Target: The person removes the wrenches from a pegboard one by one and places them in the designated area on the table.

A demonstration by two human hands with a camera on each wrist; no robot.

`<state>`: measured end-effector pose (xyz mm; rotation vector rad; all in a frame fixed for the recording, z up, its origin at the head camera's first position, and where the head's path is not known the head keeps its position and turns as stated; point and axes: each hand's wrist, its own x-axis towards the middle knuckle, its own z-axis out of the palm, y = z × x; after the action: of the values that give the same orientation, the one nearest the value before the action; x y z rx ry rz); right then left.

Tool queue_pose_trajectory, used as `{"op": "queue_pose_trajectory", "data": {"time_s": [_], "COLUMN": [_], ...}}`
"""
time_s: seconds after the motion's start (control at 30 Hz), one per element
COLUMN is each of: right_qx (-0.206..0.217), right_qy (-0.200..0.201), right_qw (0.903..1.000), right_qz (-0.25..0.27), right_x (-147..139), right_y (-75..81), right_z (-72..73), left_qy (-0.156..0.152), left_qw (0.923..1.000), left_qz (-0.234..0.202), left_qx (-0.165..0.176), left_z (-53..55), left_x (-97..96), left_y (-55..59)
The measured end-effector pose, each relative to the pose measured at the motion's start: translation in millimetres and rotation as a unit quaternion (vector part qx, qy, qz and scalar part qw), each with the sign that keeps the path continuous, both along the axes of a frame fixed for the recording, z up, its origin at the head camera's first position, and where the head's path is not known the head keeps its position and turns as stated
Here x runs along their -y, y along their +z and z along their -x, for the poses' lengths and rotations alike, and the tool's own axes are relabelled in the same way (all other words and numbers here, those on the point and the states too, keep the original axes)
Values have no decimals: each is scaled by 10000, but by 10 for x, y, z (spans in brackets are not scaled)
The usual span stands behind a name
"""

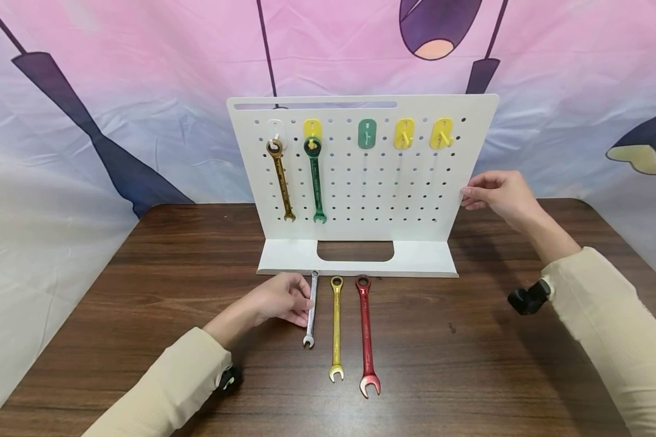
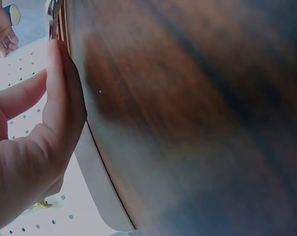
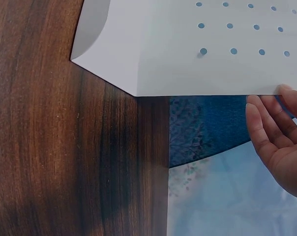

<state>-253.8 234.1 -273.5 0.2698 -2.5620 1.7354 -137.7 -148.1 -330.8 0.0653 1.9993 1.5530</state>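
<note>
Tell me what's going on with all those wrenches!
Someone's left hand pinches a small silver wrench, and their right hand holds the side edge of a white board. A brown wrench and a green wrench hang from hooks on that board. A yellow wrench and a red wrench lie on the table.

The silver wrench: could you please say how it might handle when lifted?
The silver wrench looks metallic, so probably stiff. Shorter and slimmer than the red wrench, it is likely lighter. Its shine suggests it might slip.

L hand (image 2: 45, 142) pinching wrench (image 2: 53, 17), wht pegboard (image 2: 79, 201) behind, brn tabletop (image 2: 153, 93)
</note>
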Motion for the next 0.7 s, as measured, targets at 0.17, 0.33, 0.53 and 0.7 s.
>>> {"op": "queue_pose_trajectory", "data": {"time_s": [0.17,0.33,0.53,0.7], "right_qx": [7,-11,-38,-53], "right_qy": [20,35,24,21], "right_qw": [10000,9999,9999,9999], "right_qz": [81,138,117,97], "right_x": [12,18,15,12], "right_y": [-2,0,-3,-8], "right_z": [-2,-7,-6,-3], "left_qy": [-13,140,254,318], "left_qw": [10000,9995,9977,9958], "left_qz": [82,272,613,828], "left_qx": [52,49,-123,-240], "left_z": [-12,-13,-18,-28], "left_x": [-9,-33,-80,-114], "left_y": [-3,-12,-13,-1]}}
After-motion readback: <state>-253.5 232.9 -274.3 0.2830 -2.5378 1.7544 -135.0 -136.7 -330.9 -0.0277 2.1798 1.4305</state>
